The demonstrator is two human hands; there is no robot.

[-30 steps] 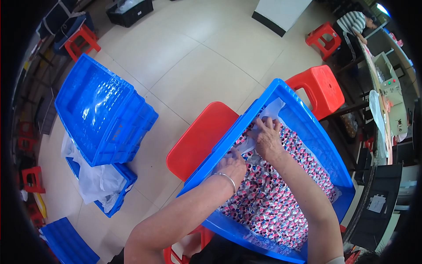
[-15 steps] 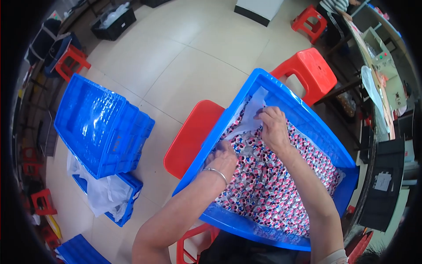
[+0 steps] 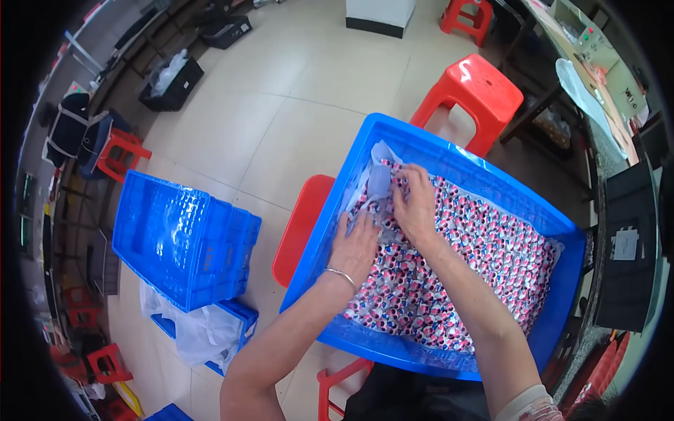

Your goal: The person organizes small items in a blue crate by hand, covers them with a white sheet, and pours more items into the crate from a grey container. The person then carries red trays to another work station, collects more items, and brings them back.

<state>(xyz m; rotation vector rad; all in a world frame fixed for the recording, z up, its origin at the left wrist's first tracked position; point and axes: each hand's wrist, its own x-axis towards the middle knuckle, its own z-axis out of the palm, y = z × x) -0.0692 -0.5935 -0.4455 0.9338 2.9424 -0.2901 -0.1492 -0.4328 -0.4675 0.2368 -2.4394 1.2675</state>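
A large blue plastic crate (image 3: 449, 144) holds many small pink, white and dark-blue pieces (image 3: 484, 238), too small to name. A white plastic liner (image 3: 380, 181) shows bunched in the crate's far left corner. My left hand (image 3: 355, 247), with a bracelet at the wrist, lies palm down by the left wall, fingers spread over the pieces and the liner's edge. Just right of the liner, my right hand (image 3: 417, 209) rests over the pieces with thumb and fingers apart. Its fingertips are partly hidden.
Red stools stand beyond the crate (image 3: 484, 91) and at its left side (image 3: 303, 228). Stacked blue crates (image 3: 186, 238) stand on the floor at left, above a lower crate with plastic bags (image 3: 207, 333). A workbench (image 3: 590, 91) runs along the right.
My right hand has moved slightly left and down, and its fingers have come off the raised liner, which now lies lower. My left hand's fingers have straightened and spread. The view has shifted.
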